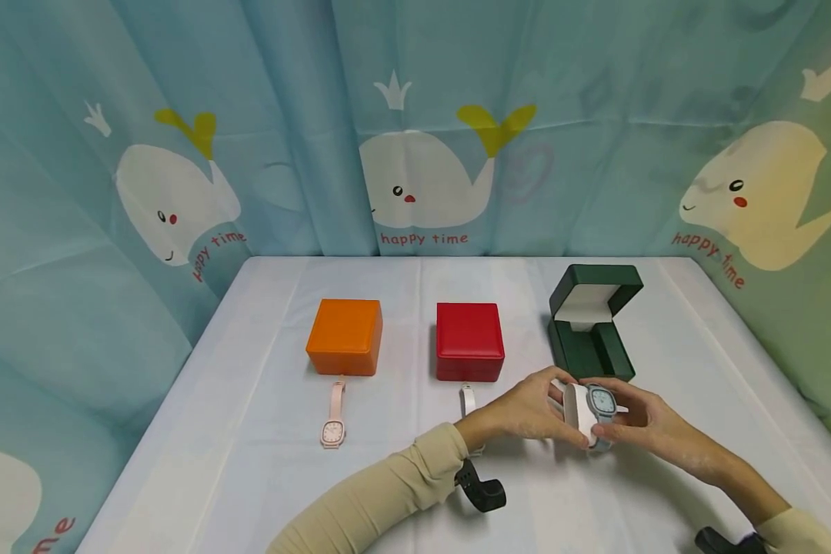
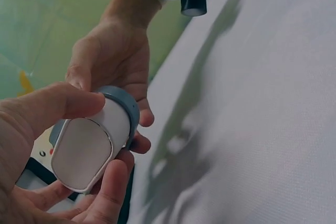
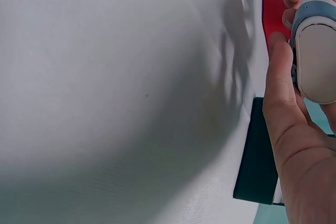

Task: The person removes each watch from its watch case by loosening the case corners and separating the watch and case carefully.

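Over the table in front of the green box (image 1: 592, 331), both hands hold a blue-grey wristwatch (image 1: 602, 402) whose strap is wrapped around a white watch pillow (image 1: 576, 408). My left hand (image 1: 536, 406) pinches the pillow at its left end between thumb and fingers. From the other side, my right hand (image 1: 647, 422) grips the watch, thumb low on the strap and fingers at the far side. In the left wrist view the oval flat end of the pillow (image 2: 81, 153) faces the camera. The green box stands with its lid up, showing a white lid lining and a dark inside.
A closed orange box (image 1: 345, 337) stands at the left with a pink watch (image 1: 333, 431) before it. At the middle is a closed red box (image 1: 469, 341); a white watch (image 1: 467, 400) lies in front, partly hidden by the left arm. A whale-print curtain (image 1: 284, 154) hangs behind the table.
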`<action>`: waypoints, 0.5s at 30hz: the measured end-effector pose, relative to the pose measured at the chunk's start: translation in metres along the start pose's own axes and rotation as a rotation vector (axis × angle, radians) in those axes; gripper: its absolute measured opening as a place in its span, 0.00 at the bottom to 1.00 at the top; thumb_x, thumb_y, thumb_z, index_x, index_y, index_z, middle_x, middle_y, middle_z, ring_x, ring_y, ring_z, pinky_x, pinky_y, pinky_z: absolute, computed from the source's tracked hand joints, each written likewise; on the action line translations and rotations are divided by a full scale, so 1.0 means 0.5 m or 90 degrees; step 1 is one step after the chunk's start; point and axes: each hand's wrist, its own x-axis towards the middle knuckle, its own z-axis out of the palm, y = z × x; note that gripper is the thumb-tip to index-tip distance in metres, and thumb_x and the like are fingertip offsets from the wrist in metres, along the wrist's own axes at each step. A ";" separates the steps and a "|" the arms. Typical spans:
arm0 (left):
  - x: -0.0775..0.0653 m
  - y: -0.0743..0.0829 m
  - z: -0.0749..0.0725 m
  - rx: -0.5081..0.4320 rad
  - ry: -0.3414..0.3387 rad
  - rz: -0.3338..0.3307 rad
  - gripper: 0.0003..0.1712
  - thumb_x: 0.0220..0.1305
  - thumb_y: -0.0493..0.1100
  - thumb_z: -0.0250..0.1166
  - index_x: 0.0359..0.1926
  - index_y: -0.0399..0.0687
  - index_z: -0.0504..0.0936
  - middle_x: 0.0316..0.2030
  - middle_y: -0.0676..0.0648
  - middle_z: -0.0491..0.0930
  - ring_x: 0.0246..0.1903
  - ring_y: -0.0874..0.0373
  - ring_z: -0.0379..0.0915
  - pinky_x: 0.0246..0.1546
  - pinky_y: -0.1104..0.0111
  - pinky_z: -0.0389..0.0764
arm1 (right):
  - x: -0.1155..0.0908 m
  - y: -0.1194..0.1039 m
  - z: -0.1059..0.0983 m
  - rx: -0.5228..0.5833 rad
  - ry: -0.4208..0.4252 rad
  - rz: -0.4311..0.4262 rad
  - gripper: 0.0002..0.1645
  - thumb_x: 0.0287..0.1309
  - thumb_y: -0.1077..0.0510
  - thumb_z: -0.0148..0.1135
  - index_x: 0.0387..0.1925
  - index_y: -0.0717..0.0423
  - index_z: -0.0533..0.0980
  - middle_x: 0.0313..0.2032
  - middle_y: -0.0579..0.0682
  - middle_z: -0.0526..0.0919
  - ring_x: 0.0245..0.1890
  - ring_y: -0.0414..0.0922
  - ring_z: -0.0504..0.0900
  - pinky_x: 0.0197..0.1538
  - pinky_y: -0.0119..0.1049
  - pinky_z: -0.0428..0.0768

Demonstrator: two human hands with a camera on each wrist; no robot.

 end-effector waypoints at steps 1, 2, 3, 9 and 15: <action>0.000 -0.001 0.000 -0.002 0.000 0.000 0.40 0.47 0.31 0.80 0.61 0.46 0.71 0.39 0.54 0.75 0.32 0.68 0.80 0.36 0.74 0.78 | -0.001 0.001 0.002 0.003 0.000 -0.001 0.38 0.67 0.65 0.64 0.73 0.65 0.60 0.62 0.65 0.69 0.52 0.50 0.82 0.47 0.42 0.83; -0.001 -0.001 0.001 -0.003 0.001 0.002 0.40 0.47 0.31 0.80 0.61 0.46 0.70 0.39 0.54 0.75 0.32 0.68 0.80 0.36 0.74 0.78 | -0.002 0.002 0.004 0.006 0.004 0.000 0.37 0.67 0.65 0.64 0.73 0.65 0.60 0.62 0.65 0.69 0.52 0.50 0.82 0.47 0.42 0.83; -0.002 -0.001 0.001 -0.003 0.003 0.003 0.40 0.47 0.31 0.80 0.61 0.46 0.70 0.39 0.54 0.75 0.32 0.68 0.80 0.36 0.74 0.78 | -0.002 0.002 0.007 0.006 0.011 -0.001 0.37 0.67 0.65 0.64 0.73 0.65 0.60 0.62 0.64 0.69 0.52 0.49 0.82 0.47 0.42 0.83; -0.003 -0.001 0.001 -0.010 0.014 0.009 0.40 0.48 0.31 0.80 0.60 0.46 0.70 0.39 0.55 0.76 0.32 0.68 0.80 0.36 0.74 0.78 | -0.010 0.012 0.020 0.109 0.031 0.008 0.28 0.79 0.59 0.48 0.75 0.55 0.59 0.60 0.56 0.70 0.50 0.49 0.83 0.45 0.47 0.84; -0.005 -0.002 0.002 -0.001 0.021 0.009 0.40 0.47 0.32 0.80 0.60 0.45 0.71 0.38 0.55 0.76 0.31 0.68 0.80 0.34 0.75 0.78 | -0.013 0.027 0.020 0.247 -0.033 0.011 0.24 0.84 0.55 0.33 0.71 0.35 0.65 0.55 0.54 0.76 0.46 0.54 0.86 0.43 0.46 0.85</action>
